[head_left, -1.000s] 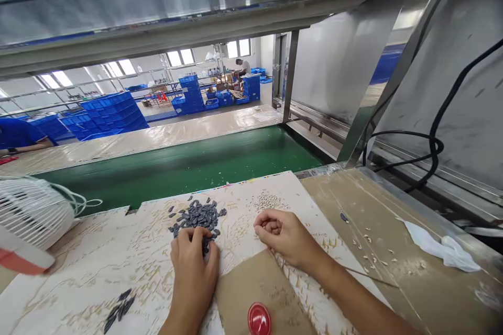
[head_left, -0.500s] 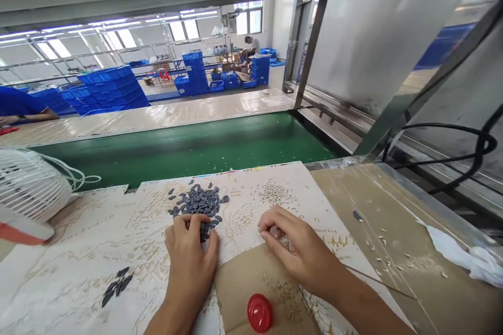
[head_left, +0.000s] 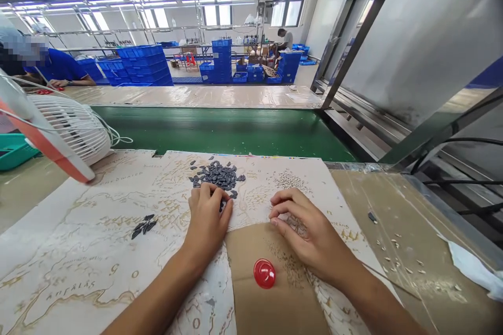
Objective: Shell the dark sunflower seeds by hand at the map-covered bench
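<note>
A person's left hand (head_left: 207,222) curls over the lower edge of a heap of dark striped sunflower seeds (head_left: 217,175), fingers together with the tips among the seeds; whether they grip any cannot be told. The right hand (head_left: 310,235) rests palm down just beside a kraft cardboard sheet (head_left: 271,285), its fingers (head_left: 281,210) loosely together and slightly curved over a scatter of pale seed bits (head_left: 296,225). It is unclear whether they hold anything. A red plastic cap (head_left: 264,274) sits on the cardboard, near the right hand. Both hands work on a map-printed paper sheet (head_left: 90,277), which also bears a small cluster of dark seeds (head_left: 143,226) and a patch of pale seeds (head_left: 290,180). To the right, pale bits and a white cloth (head_left: 471,267) lie on a tan board (head_left: 393,230). A white electric fan (head_left: 74,128) stands at left. Beyond, a green conveyor belt (head_left: 220,128) runs across the frame. A co-worker in a blue shirt (head_left: 58,68) sits at its far left, and stacked blue crates (head_left: 222,60) fill the factory floor behind.
</note>
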Action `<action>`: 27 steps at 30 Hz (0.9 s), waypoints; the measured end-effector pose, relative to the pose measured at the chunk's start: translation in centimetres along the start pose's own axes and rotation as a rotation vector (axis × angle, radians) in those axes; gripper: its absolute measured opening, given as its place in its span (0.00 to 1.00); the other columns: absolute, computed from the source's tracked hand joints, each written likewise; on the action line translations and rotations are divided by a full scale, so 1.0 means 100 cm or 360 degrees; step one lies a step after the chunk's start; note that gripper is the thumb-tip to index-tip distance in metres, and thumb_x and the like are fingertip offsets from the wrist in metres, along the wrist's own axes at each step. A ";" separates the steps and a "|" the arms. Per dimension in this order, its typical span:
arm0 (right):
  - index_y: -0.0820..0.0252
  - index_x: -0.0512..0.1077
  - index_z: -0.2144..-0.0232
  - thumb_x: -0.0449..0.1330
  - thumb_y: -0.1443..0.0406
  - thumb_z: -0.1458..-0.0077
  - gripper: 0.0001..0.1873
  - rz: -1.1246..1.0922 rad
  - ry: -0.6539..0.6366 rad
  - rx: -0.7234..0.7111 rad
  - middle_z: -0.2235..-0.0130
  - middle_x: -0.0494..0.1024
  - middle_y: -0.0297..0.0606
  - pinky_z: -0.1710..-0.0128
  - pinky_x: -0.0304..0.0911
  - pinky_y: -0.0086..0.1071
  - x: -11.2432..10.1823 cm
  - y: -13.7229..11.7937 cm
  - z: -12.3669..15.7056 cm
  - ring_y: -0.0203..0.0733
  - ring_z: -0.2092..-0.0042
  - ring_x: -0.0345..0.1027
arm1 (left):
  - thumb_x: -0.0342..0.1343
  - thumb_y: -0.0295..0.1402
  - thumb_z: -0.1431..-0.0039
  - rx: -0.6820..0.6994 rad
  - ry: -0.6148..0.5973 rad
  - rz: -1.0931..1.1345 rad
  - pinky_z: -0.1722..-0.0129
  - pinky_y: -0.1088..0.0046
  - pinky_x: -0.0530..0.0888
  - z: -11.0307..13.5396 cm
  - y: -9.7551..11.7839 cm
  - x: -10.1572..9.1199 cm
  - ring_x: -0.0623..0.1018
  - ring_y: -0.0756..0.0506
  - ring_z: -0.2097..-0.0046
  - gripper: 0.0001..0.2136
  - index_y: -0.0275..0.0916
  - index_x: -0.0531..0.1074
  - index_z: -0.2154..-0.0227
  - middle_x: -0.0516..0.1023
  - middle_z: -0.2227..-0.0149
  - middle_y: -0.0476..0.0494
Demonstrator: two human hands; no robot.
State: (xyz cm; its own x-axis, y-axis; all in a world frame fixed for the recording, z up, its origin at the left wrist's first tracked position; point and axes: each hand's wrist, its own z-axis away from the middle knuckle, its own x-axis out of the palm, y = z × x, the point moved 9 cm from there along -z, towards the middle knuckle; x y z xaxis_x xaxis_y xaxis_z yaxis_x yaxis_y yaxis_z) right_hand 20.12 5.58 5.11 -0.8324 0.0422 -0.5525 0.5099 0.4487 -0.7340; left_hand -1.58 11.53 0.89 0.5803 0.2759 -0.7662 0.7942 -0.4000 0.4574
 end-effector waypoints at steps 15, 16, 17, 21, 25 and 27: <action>0.56 0.79 0.60 0.60 0.72 0.27 0.10 0.0072 -0.0649 -0.0102 0.44 0.78 0.42 0.44 0.73 0.40 0.021 -0.055 0.019 0.44 0.46 0.78 | 0.58 0.26 0.25 0.0249 -0.0057 0.0717 0.57 0.64 0.73 0.007 0.036 -0.014 0.77 0.44 0.59 0.04 0.42 0.75 0.57 0.80 0.60 0.46; 0.56 0.79 0.60 0.60 0.72 0.26 0.10 0.0106 -0.0651 -0.0112 0.44 0.77 0.42 0.44 0.73 0.40 0.020 -0.058 0.020 0.44 0.45 0.78 | 0.58 0.25 0.26 0.0245 -0.0043 0.0751 0.57 0.65 0.72 0.006 0.036 -0.014 0.76 0.44 0.59 0.05 0.42 0.74 0.58 0.79 0.60 0.47; 0.56 0.79 0.60 0.60 0.71 0.26 0.10 0.0146 -0.0649 -0.0126 0.44 0.77 0.42 0.44 0.73 0.40 0.019 -0.060 0.020 0.44 0.45 0.78 | 0.58 0.24 0.27 0.0227 -0.0033 0.0787 0.58 0.65 0.72 0.006 0.034 -0.014 0.76 0.45 0.60 0.05 0.42 0.74 0.58 0.78 0.60 0.47; 0.55 0.80 0.58 0.59 0.70 0.25 0.10 0.0308 -0.0657 -0.0178 0.45 0.77 0.43 0.45 0.74 0.40 0.015 -0.066 0.022 0.45 0.46 0.78 | 0.60 0.22 0.31 0.0007 -0.0040 0.0995 0.60 0.67 0.73 0.001 0.020 -0.011 0.75 0.47 0.63 0.09 0.41 0.75 0.53 0.78 0.62 0.49; 0.55 0.80 0.58 0.58 0.70 0.24 0.11 0.0417 -0.0683 -0.0205 0.45 0.78 0.45 0.47 0.76 0.41 0.021 -0.068 0.025 0.47 0.48 0.79 | 0.61 0.23 0.34 -0.0089 -0.0041 0.1115 0.60 0.68 0.74 -0.002 0.014 -0.008 0.76 0.47 0.63 0.06 0.40 0.76 0.58 0.79 0.63 0.49; 0.54 0.80 0.59 0.57 0.70 0.24 0.12 0.0456 -0.0678 -0.0226 0.46 0.79 0.46 0.48 0.77 0.43 0.023 -0.069 0.026 0.48 0.49 0.80 | 0.61 0.23 0.34 -0.0092 -0.0051 0.1135 0.61 0.68 0.74 -0.002 0.014 -0.006 0.76 0.48 0.64 0.06 0.41 0.76 0.60 0.80 0.64 0.49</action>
State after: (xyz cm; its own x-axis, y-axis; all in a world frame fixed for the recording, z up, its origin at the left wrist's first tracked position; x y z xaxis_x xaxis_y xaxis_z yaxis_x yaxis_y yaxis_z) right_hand 15.28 0.27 7.86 -0.4870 -0.1720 -0.8563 0.6451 0.5900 -0.4855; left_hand -0.76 10.99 2.06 0.9568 -0.0615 -0.2842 0.2323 -0.4262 0.8743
